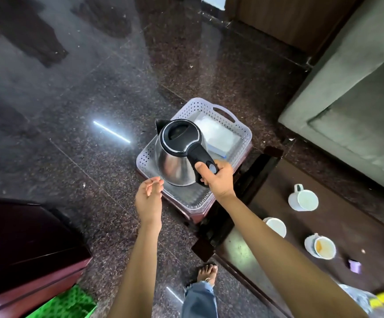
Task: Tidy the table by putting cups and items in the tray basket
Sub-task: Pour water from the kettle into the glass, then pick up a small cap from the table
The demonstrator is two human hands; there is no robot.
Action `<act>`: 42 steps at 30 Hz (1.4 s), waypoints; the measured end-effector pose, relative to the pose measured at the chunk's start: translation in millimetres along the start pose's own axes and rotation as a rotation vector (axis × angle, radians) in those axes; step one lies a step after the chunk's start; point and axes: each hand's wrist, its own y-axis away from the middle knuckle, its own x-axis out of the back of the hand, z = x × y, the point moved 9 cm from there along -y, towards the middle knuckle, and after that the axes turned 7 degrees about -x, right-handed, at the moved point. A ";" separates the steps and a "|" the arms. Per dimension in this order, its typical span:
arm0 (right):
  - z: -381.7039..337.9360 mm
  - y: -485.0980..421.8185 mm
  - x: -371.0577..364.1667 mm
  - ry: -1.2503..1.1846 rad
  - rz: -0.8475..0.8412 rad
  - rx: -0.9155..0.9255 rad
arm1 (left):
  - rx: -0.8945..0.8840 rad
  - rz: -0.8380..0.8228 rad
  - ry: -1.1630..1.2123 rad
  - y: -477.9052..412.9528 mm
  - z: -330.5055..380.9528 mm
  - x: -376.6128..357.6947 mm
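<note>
A steel kettle (175,161) with a black lid and handle hangs over the white perforated tray basket (243,131), which rests on a dark red stool. My right hand (216,177) is shut on the kettle's handle. My left hand (149,198) hovers open just left of the kettle's base, fingers curled, holding nothing. A white box (218,138) lies in the basket's far half. On the dark table to the right stand three white cups: one on its side (302,199), one partly behind my forearm (277,227), one with orange residue (321,246).
A small purple item (354,266) and a yellow-and-clear packet (374,299) lie on the table near its front. A grey sofa (351,106) fills the right. A dark cabinet (26,244) stands at the lower left. My bare foot (207,274) is on the granite floor.
</note>
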 end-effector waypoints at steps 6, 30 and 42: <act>22.5 -14.1 -15.2 0.065 0.003 0.002 | 0.027 -0.018 -0.010 -5.5 -13.5 -5.9; -41.5 70.5 142.4 0.335 0.303 0.273 | 0.084 -0.467 -0.183 113.0 -45.3 -122.7; 42.0 227.2 364.5 0.298 0.892 0.024 | 0.098 -0.850 -0.360 283.4 -113.5 -251.0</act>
